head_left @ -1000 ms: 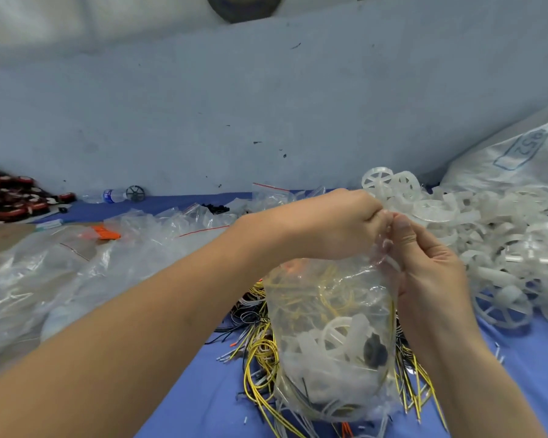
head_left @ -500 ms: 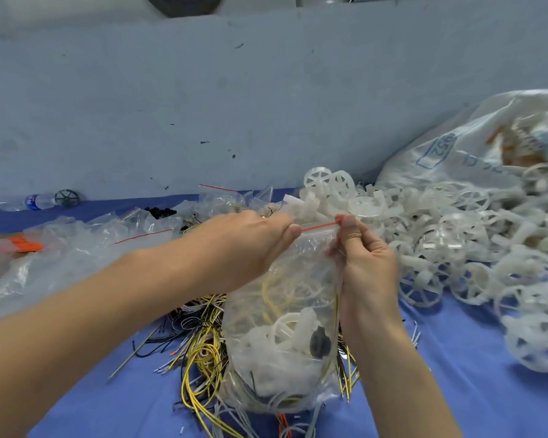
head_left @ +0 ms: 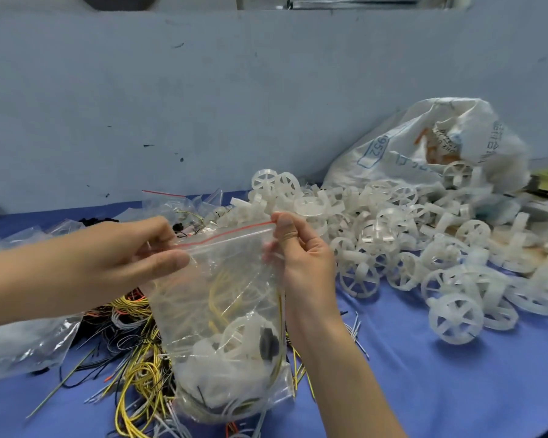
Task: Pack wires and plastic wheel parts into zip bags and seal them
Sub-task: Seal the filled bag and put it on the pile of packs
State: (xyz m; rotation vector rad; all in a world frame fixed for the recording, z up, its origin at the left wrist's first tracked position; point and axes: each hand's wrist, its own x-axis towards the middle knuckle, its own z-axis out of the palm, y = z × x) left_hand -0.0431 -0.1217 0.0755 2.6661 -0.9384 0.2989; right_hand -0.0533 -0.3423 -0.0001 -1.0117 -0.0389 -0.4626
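Observation:
A clear zip bag [head_left: 228,314] with a red line along its top hangs upright over the blue table [head_left: 424,380]. Inside it lie yellow wires, white plastic wheel parts and a black piece. My left hand [head_left: 140,251] pinches the left end of the zip strip between thumb and fingers. My right hand [head_left: 298,251] pinches the right end, thumb on the near side. A tangle of yellow, black and white wires [head_left: 133,352] lies under and left of the bag. A heap of white plastic wheels [head_left: 424,248] spreads to the right.
A large white sack [head_left: 424,147] leans against the grey wall [head_left: 234,105] at the back right. Empty clear zip bags [head_left: 23,339] lie at the left and behind the held bag. Bare blue tabletop shows at the front right.
My hands have drawn apart along the zip strip, the left one sliding leftward. The bag top now shows stretched between them. The view has shifted right, revealing the sack.

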